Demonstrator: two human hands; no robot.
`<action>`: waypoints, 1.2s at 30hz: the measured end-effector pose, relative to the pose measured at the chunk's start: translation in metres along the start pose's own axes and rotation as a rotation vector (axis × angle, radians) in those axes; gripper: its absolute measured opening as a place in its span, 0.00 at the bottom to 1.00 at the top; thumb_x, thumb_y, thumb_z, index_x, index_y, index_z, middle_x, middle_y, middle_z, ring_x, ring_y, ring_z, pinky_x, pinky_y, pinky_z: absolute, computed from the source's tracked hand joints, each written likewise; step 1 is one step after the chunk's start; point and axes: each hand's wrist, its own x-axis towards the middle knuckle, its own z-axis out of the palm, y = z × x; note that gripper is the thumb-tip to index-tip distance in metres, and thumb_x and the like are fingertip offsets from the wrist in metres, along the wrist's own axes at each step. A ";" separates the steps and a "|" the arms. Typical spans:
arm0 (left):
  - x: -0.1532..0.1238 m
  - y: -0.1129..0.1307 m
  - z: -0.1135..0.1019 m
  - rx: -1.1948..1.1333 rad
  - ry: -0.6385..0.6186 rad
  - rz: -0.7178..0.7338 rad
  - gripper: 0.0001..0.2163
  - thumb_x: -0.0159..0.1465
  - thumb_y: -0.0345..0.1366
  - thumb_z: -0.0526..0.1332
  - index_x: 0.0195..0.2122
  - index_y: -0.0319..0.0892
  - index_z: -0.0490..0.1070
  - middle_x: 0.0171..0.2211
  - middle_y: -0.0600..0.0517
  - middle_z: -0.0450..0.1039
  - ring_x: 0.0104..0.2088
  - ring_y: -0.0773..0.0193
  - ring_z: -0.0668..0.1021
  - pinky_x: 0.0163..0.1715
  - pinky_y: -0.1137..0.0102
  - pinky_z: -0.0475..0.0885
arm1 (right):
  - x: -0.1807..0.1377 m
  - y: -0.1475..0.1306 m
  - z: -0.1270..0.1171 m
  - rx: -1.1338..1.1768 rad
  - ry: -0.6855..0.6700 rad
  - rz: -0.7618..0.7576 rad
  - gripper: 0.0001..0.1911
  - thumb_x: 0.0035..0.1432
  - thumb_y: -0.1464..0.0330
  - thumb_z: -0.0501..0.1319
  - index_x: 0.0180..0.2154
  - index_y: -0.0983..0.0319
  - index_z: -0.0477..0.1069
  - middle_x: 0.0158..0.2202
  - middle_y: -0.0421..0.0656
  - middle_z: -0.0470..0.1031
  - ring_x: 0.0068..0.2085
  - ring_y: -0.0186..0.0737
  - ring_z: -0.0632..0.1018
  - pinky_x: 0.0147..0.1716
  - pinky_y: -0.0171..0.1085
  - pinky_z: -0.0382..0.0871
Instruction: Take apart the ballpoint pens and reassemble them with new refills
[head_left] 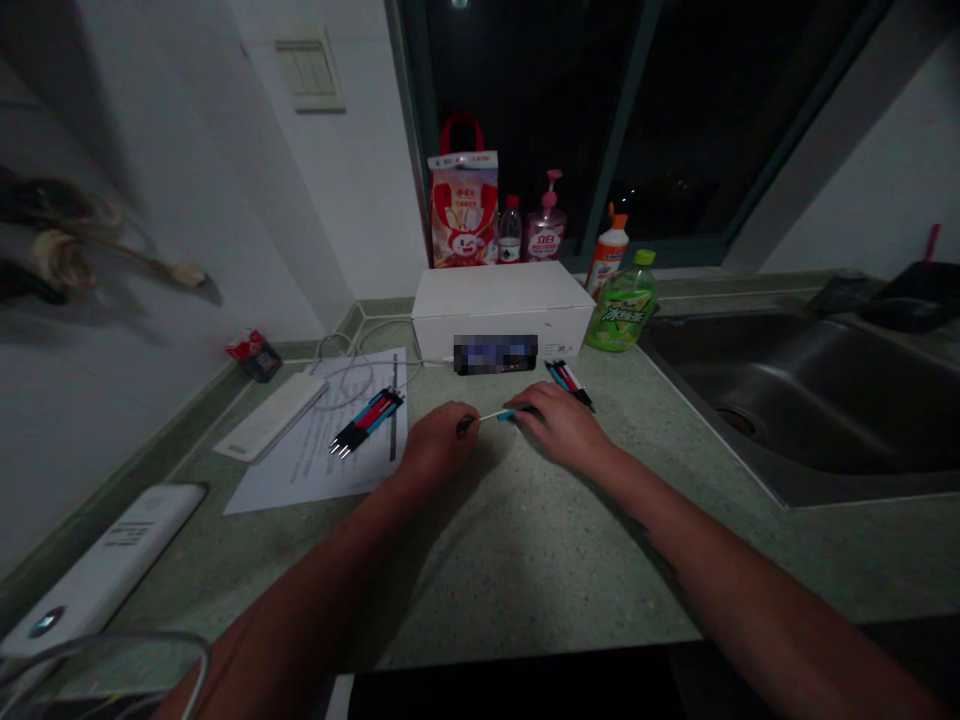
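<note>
My left hand point(437, 440) and my right hand point(559, 425) meet over the green speckled counter point(525, 540), both closed on one pen point(491, 416). The left fingers pinch its black tip end; the right fingers grip its blue barrel end, and a thin white part shows between them. A bunch of red, blue and black pens point(367, 421) lies on a printed sheet of paper point(322, 450) to the left. Two or three more pens point(570, 382) lie just beyond my right hand, in front of a white box point(502, 300).
A steel sink point(810, 400) fills the right side. Behind the box stand a red-and-white bag point(463, 205), a small bottle point(510, 230), a pink pump bottle point(546, 225) and a green bottle point(622, 305). A white power bank point(270, 415) with cable and a white device point(105, 570) lie at left.
</note>
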 end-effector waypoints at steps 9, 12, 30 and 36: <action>-0.005 0.009 0.007 -0.060 -0.069 0.168 0.08 0.67 0.34 0.59 0.42 0.44 0.77 0.39 0.51 0.78 0.40 0.61 0.77 0.41 0.68 0.69 | -0.004 -0.021 -0.005 -0.015 -0.103 -0.104 0.01 0.66 0.71 0.65 0.40 0.61 0.75 0.37 0.43 0.74 0.43 0.43 0.73 0.44 0.39 0.66; -0.004 0.009 0.005 -0.076 -0.069 0.092 0.10 0.66 0.33 0.61 0.47 0.45 0.77 0.42 0.50 0.79 0.42 0.60 0.78 0.44 0.67 0.70 | -0.003 -0.014 -0.011 -0.026 -0.080 -0.064 0.01 0.66 0.73 0.65 0.39 0.62 0.75 0.38 0.44 0.73 0.43 0.43 0.73 0.44 0.39 0.66; 0.000 0.005 0.002 0.009 -0.062 0.014 0.08 0.65 0.34 0.58 0.40 0.45 0.77 0.39 0.50 0.78 0.40 0.58 0.77 0.40 0.67 0.68 | -0.001 0.011 -0.032 -0.013 -0.254 0.129 0.05 0.62 0.76 0.66 0.36 0.60 0.79 0.37 0.42 0.76 0.39 0.41 0.75 0.39 0.35 0.65; 0.003 0.010 0.012 0.113 -0.129 0.086 0.09 0.67 0.36 0.58 0.41 0.47 0.78 0.38 0.50 0.76 0.41 0.58 0.76 0.40 0.67 0.67 | -0.002 0.013 -0.025 0.101 -0.364 0.117 0.09 0.59 0.78 0.67 0.33 0.59 0.80 0.34 0.40 0.76 0.36 0.38 0.76 0.36 0.33 0.65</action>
